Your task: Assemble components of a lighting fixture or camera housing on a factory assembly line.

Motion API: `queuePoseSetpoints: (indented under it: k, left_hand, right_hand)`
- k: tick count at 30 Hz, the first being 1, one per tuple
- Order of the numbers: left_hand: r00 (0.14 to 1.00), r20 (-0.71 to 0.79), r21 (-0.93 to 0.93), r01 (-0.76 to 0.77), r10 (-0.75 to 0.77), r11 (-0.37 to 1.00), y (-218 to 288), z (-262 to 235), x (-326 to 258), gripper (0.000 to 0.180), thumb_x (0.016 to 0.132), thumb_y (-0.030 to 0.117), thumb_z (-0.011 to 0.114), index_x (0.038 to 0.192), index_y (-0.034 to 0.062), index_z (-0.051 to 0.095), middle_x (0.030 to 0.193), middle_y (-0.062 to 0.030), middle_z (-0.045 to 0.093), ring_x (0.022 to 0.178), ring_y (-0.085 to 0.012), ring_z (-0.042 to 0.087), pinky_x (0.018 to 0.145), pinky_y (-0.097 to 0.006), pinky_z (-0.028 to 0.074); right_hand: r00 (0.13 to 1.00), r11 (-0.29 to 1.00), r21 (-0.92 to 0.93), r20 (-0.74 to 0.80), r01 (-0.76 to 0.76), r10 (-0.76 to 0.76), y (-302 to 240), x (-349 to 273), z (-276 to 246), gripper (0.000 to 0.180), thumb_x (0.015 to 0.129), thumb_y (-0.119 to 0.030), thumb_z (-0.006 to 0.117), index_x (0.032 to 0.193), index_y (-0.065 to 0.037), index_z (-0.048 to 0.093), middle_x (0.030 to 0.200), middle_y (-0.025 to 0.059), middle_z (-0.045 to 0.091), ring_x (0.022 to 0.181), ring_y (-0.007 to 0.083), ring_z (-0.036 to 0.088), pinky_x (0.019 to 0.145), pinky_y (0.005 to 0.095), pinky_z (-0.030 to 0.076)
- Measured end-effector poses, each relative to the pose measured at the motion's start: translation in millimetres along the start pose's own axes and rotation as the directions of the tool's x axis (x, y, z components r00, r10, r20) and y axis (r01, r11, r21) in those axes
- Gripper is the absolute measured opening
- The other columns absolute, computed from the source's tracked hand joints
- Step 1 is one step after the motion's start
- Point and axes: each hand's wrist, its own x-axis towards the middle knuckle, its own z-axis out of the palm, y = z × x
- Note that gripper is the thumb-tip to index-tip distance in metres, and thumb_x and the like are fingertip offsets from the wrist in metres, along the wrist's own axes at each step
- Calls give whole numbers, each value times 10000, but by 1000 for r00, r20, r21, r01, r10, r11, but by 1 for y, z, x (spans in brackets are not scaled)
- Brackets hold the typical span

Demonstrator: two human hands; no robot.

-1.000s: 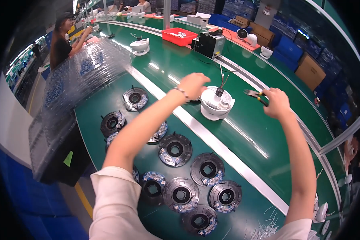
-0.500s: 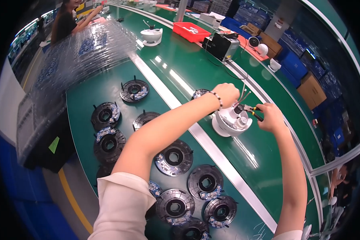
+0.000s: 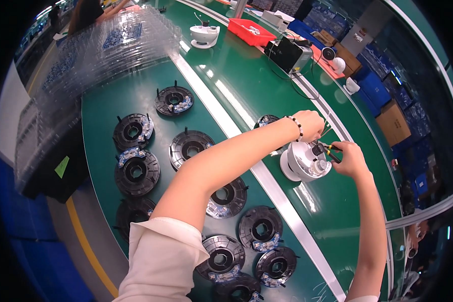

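A white rounded housing (image 3: 298, 164) with a black central post (image 3: 318, 149) stands tilted on the green bench. My left hand (image 3: 309, 125), wearing a beaded bracelet, is closed at its top around thin wires (image 3: 327, 130); the fingertips are partly hidden. Small pliers (image 3: 334, 155) with black and yellow handles are gripped in my right hand (image 3: 351, 160), their jaws against the post's right side. Just behind my left wrist, a black disc with a circuit board (image 3: 267, 121) is partly covered by the forearm.
Several black ring-shaped discs with blue boards (image 3: 137, 172) lie left of a metal strip (image 3: 282, 201). Clear plastic trays (image 3: 110, 55) are stacked at far left. Further back are another white housing (image 3: 205, 36), a red bin (image 3: 250, 31) and a black box-shaped device (image 3: 288, 54).
The white housing has tipped toward the right, and both hands have shifted with it. The pliers stay at the post. The whole view has moved slightly.
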Motion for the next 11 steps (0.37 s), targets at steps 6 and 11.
queuePoseSetpoints:
  k: [6, 11]
  left_hand:
    - [999, 24, -4, -26, 26, 1000, 1, -1, 1, 97, 695, 173, 613, 744, 108, 666, 711, -106, 618, 712, -267, 596, 668, -362, 473]
    - [999, -27, 9, -41, 41, 999, -18, -22, -17, 143, 676, 210, 601, 747, 101, 659, 717, -149, 610, 685, -299, 596, 671, -375, 476]
  right_hand:
    - [999, 1000, 8, -43, 20, -19, -1, 4, 3, 324, 499, -89, 627, 823, -70, 613, 693, 105, 582, 691, 292, 566, 634, 368, 454]
    - [998, 998, -10, 7, 62, -62, -17, 18, 7, 201, 524, -57, 561, 701, -124, 628, 643, 103, 580, 613, 284, 558, 539, 382, 439]
